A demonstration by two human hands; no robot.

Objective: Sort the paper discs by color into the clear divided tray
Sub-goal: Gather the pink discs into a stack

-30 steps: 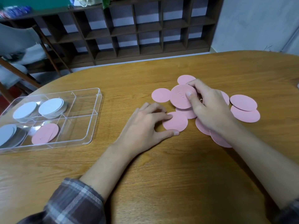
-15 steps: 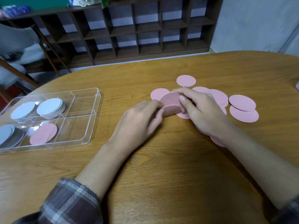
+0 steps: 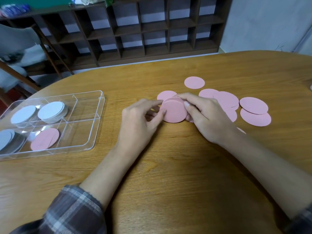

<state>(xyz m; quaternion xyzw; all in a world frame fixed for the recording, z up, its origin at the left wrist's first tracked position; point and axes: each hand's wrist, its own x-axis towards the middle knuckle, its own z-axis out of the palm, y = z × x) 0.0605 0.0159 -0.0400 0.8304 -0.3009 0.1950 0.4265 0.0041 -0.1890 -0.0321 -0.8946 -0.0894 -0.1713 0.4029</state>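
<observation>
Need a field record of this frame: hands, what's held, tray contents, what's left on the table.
left hand: grips the left edge of the pink disc stack
right hand: grips the stack's right edge
stack pose: face tilted toward the camera
clear divided tray: on the wooden table, left of the hands
tray contents: pink discs in the near middle compartment; grey-white discs in three other compartments
loose pink discs: on the table behind and right of the hands, some overlapping
</observation>
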